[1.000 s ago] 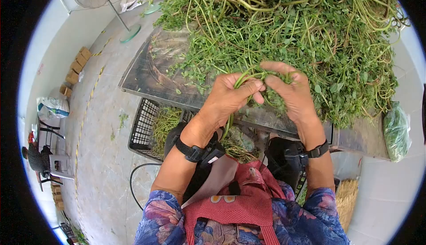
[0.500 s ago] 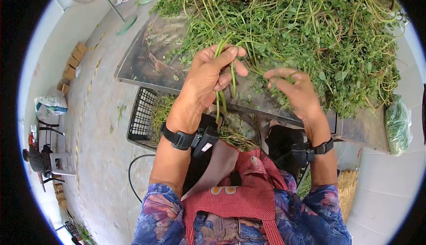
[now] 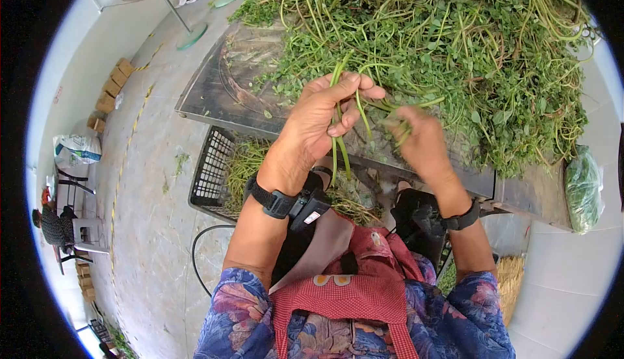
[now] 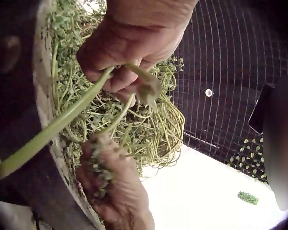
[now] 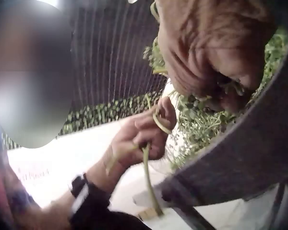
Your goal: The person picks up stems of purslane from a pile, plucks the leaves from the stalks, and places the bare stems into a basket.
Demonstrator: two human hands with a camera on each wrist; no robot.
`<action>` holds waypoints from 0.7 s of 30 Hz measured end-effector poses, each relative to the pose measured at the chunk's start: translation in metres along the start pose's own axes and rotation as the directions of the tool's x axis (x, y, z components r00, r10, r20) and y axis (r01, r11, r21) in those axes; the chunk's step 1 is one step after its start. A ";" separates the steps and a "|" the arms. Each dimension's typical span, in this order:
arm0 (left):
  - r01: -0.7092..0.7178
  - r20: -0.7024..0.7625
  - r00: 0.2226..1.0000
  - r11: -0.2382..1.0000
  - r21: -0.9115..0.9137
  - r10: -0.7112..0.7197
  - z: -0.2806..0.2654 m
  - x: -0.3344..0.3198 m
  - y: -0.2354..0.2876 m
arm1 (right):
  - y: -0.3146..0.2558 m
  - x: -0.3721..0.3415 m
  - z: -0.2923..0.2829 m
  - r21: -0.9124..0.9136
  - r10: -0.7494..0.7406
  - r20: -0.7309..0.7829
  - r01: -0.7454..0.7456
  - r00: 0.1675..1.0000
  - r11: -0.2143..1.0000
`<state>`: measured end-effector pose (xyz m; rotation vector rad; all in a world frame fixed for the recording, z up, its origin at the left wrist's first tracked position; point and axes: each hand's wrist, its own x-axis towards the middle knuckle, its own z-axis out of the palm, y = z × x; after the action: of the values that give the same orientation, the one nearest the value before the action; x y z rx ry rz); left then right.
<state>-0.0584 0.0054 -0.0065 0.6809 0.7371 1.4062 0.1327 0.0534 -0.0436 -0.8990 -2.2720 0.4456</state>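
Left hand (image 3: 322, 109) pinches green stems (image 4: 55, 125) in its fingers (image 3: 372, 89) — right hand (image 3: 424, 148) curls round leafy sprigs (image 4: 102, 175).
Stems sit at ten o'clock from the right hand — heaped greens (image 3: 422, 60) lie toward one o'clock on the surface (image 3: 207, 96).

Head view: I note even brightness, bowed edges, blurred right grip (image 3: 422, 143). Wrist views: soft, white surface (image 4: 197, 191) glaring.

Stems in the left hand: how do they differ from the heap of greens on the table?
The stems are few, while the heap of greens is a large mass. The stems look mostly bare; the heap is leafy and tangled. The stems are pinched in the left hand, whereas the heap lies on the table. Both are green.
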 end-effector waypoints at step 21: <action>-0.016 0.053 0.999 0.994 0.111 0.010 0.016 -0.009 -0.004 | 0.121 -0.358 -0.224 0.599 0.994 -0.085 -0.793 0.074 0.110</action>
<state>-0.0436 -0.0040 -0.0001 0.8074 0.7755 1.3615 0.5420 -0.0957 -0.1002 -1.9369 -0.7020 1.0558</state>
